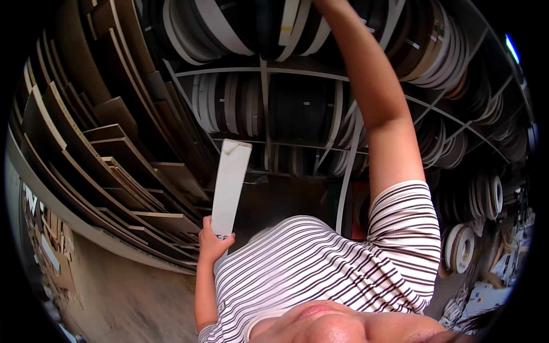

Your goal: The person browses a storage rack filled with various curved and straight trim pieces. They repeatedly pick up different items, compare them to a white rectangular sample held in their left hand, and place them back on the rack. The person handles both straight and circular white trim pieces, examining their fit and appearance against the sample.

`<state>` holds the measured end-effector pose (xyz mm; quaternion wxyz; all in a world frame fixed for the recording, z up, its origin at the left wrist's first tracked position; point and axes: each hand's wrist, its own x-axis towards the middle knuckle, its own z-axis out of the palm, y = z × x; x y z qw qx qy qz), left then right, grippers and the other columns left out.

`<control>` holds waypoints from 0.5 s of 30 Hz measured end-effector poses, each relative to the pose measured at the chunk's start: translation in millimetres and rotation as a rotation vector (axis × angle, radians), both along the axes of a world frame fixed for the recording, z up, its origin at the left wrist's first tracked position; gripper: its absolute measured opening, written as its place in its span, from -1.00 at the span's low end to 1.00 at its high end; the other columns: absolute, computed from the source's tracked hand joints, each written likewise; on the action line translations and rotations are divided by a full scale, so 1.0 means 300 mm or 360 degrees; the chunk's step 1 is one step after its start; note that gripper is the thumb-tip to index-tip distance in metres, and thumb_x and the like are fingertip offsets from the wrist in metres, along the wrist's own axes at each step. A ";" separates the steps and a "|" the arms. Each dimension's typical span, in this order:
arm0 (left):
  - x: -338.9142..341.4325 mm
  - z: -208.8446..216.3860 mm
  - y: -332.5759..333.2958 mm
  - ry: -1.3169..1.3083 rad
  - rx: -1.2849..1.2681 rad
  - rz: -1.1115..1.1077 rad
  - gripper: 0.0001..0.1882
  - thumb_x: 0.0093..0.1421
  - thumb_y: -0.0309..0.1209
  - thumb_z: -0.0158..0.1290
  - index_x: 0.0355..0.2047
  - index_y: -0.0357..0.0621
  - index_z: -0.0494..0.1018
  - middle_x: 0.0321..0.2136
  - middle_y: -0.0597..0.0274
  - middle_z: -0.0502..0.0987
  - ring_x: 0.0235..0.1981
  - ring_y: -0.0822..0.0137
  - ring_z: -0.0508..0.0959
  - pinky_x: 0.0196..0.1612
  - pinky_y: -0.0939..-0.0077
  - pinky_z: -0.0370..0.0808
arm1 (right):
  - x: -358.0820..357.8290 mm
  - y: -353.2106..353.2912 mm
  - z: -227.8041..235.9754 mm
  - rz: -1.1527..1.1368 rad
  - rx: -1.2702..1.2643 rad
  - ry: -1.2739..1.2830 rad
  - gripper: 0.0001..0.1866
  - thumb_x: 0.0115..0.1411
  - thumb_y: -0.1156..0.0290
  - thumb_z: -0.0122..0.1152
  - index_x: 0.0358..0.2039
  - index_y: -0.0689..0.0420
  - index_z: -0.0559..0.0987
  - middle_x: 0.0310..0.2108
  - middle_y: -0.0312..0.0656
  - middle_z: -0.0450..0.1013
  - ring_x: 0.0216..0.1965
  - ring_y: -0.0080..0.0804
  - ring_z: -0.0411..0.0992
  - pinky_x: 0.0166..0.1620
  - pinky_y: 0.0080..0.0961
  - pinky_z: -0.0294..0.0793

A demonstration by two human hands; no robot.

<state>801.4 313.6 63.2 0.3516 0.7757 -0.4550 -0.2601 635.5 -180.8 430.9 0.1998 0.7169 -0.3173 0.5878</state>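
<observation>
My left hand (214, 244) is closed around the lower part of a long, narrow white board (232, 183), held nearly upright in front of the shelves. Some dark marking shows on the board just above my thumb. My right arm (374, 74) stretches up toward the top shelf, among large rolls of edge banding (214, 34). The upper edge of the picture cuts it off around the wrist, so the fingers and whatever they touch are hidden. Beside that wrist is a pale strip with a yellow mark (287, 23).
Many thin panels (108, 148) stand on edge in a rack at the left. A metal shelf frame (309, 67) bears several rows of banding rolls. A loose pale strip (346, 183) hangs down from the shelves. More rolls (459, 248) stand at the lower right.
</observation>
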 end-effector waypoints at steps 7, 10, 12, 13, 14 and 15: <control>0.051 0.084 -0.067 -0.0033 -0.0140 -0.0113 -0.33 -0.15 -0.39 0.37 -0.05 -0.19 0.27 -0.30 -0.05 0.60 -0.25 -0.01 0.64 -0.14 0.19 0.55 | 0.082 0.347 -0.306 0.0055 -0.0264 0.0109 -0.25 0.26 0.11 0.23 0.33 0.21 0.19 0.24 0.02 0.24 0.23 -0.07 0.27 0.24 0.12 0.22; 0.034 0.162 -0.151 -0.0056 -0.0211 -0.0164 -0.33 -0.16 -0.40 0.37 -0.06 -0.19 0.28 -0.31 -0.02 0.60 -0.27 0.03 0.64 -0.15 0.21 0.55 | 0.066 0.376 -0.361 -0.0015 -0.0420 -0.0123 -0.33 0.31 0.05 0.21 0.28 0.14 0.25 0.06 -0.09 0.42 0.02 -0.23 0.43 0.12 -0.14 0.34; 0.014 0.200 -0.205 -0.0095 -0.0285 -0.0224 -0.34 -0.16 -0.41 0.37 -0.06 -0.20 0.28 -0.31 -0.02 0.60 -0.27 0.04 0.64 -0.15 0.22 0.55 | 0.050 0.306 -0.426 0.0476 0.0018 -0.0130 -0.08 0.22 -0.02 0.29 0.42 0.09 0.07 0.30 0.02 0.22 0.25 -0.08 0.27 0.26 0.12 0.18; 0.004 0.217 -0.223 -0.0114 -0.0314 -0.0235 -0.34 -0.16 -0.42 0.37 -0.06 -0.20 0.28 -0.31 -0.01 0.60 -0.27 0.05 0.65 -0.15 0.23 0.55 | 0.044 0.313 -0.456 0.0674 0.0137 -0.0223 -0.10 0.23 -0.01 0.28 0.42 0.09 0.08 0.30 0.04 0.23 0.24 -0.06 0.29 0.27 0.13 0.17; -0.013 0.243 -0.239 -0.0119 -0.0317 -0.0233 -0.34 -0.16 -0.42 0.37 -0.06 -0.20 0.28 -0.32 -0.01 0.60 -0.28 0.04 0.65 -0.15 0.23 0.55 | 0.034 0.317 -0.488 0.0722 0.0217 -0.0188 -0.13 0.25 0.03 0.27 0.41 0.10 0.10 0.29 0.04 0.24 0.25 -0.04 0.28 0.27 0.10 0.18; -0.034 0.279 -0.255 -0.0125 -0.0320 -0.0231 -0.34 -0.16 -0.42 0.36 -0.06 -0.20 0.28 -0.32 -0.02 0.60 -0.28 0.04 0.65 -0.15 0.23 0.55 | 0.014 0.319 -0.519 0.0771 0.0298 -0.0152 -0.17 0.26 0.06 0.27 0.40 0.11 0.12 0.29 0.04 0.24 0.25 -0.03 0.27 0.27 0.08 0.18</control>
